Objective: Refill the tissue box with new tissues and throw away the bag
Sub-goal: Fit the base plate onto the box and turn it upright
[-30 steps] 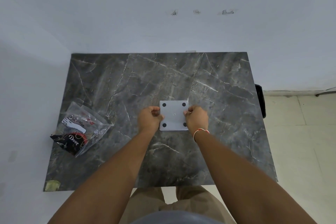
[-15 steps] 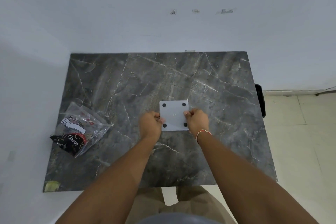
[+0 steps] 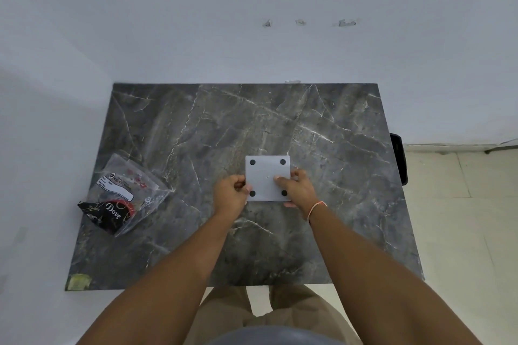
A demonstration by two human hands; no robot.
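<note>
A white square tissue box (image 3: pixel 266 173) stands upside down in the middle of the dark marble table (image 3: pixel 336 134), its base up with four black round feet. My left hand (image 3: pixel 231 194) grips its left edge near the lower left foot. My right hand (image 3: pixel 297 190) holds the right side, thumb pressed on the base. A clear plastic bag (image 3: pixel 126 193) lies at the table's left edge, with a white label and a black and red "Dove" wrapper inside.
The table stands against a white wall at the back and left. A black object (image 3: pixel 399 159) hangs at the table's right edge. Pale floor tiles (image 3: pixel 462 218) lie to the right. A yellowish patch (image 3: pixel 80 280) marks the near left corner.
Both hands have slid toward me along the box's sides, from its middle to its lower corners. My right thumb now rests on the base. The box and bag stay in place.
</note>
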